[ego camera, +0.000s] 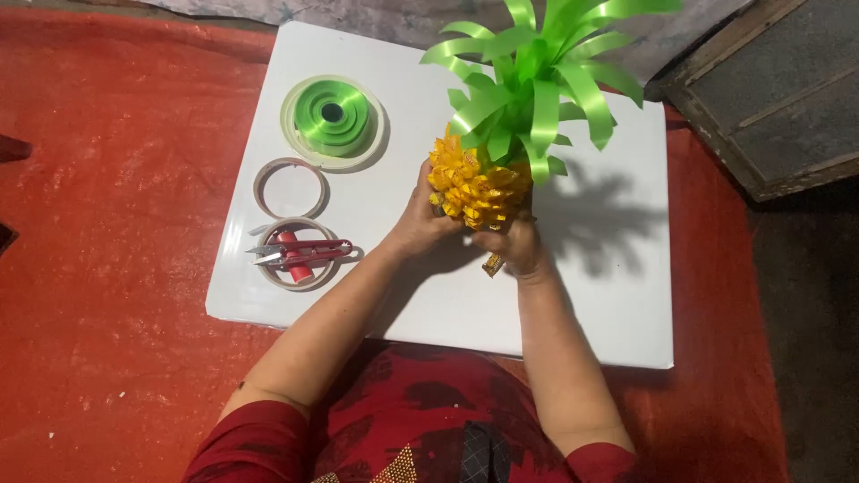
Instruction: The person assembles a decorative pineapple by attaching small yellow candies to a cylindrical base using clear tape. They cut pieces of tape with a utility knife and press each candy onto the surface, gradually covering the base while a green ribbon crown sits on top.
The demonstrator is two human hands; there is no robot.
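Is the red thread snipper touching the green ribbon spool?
Apart. The head view shows the red thread snipper lying across a tape ring, with another tape ring between it and the green ribbon spool.

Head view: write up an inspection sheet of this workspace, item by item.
Surface: white board lying on a red floor covering.
Job's things: pineapple-shaped craft, yellow wrapped pieces below, green ribbon leaves on top, held above the board; one yellow piece at the right fingers.
Clutter: green ribbon spool; empty tape ring; second tape roll with red-handled snips lying across it.
Grippers: left hand clasps the craft's yellow side; right hand grips its base.
Cables: nothing seen.
Surroundings: dark wooden panel at the upper right; pale patterned cloth beyond the board.
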